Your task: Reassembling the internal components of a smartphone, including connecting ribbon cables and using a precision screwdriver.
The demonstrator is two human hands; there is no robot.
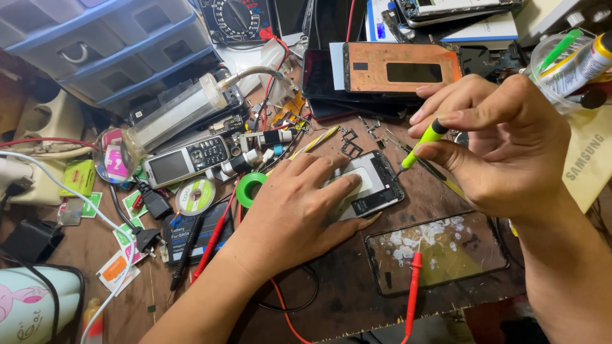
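On the cluttered brown wooden worktop (357,286), the left hand (296,210) lies flat on the opened phone with its back cover removed (376,188), fingers spread. The right hand (503,143) pinches a slim green-handled screwdriver (424,141); its tip slants down-left, touching the phone's right edge.

Bright, even light falls from above onto a cluttered wooden surface (357,280). Colours look warm and saturated. Soft, short shadows sit under the left hand (296,204) and right hand (503,146). A glossy glass panel (440,251) shows pale patches and a mild sheen. The centre is sharp; the plastic drawers (108,44) at the upper left bend outward from wide-angle distortion. The lower corners are dimmer.
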